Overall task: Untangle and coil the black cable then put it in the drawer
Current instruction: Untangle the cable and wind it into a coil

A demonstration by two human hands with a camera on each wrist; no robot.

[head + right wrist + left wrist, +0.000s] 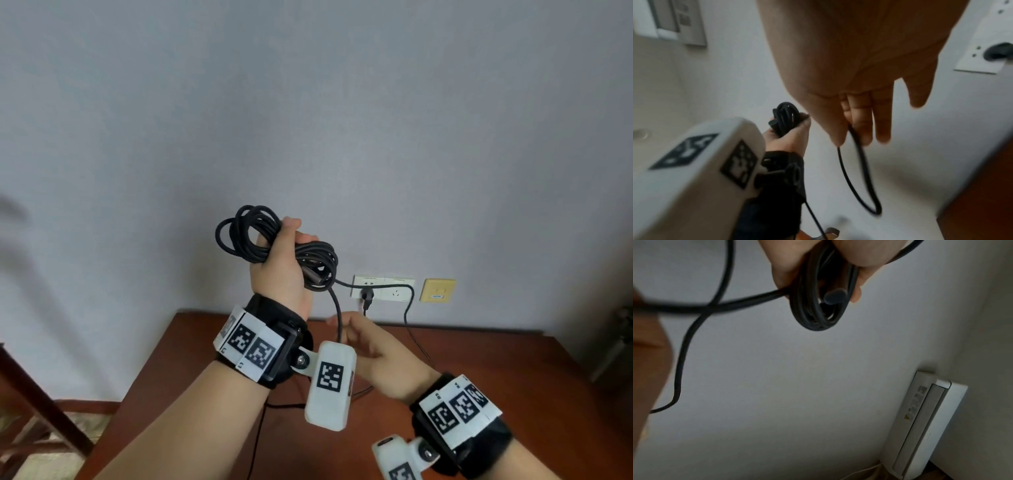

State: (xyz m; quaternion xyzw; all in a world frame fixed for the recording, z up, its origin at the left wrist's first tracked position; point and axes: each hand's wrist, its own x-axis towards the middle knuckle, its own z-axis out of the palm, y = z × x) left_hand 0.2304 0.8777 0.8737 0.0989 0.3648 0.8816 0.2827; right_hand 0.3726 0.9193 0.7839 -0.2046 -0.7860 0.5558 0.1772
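Raised left hand [282, 270] with fingers curled tight around a bundle of loops of the black cable [260, 240], held in the air in front of a plain grey-white wall [308, 102] and above the reddish-brown wooden table [513, 359]. From the bundle one free strand hangs down to the right hand [373, 356], lower and to the right, whose fingers [863, 123] lie nearly straight and close together with the strand passing between them; whether they pinch it cannot be told through the blur. Below that hand the strand drops in a slack loop toward the table. On the wall just above the table's far edge sits a white socket panel [383, 291] with a black plug [367, 296] in it, and a thinner lead runs from the plug down onto the tabletop; beside the panel is a yellow wall plate [439, 290]. A white air-conditioning unit [925, 426] is mounted on the wall in the left wrist view. Dark wooden furniture [34, 411] stands at the left edge of the head view.
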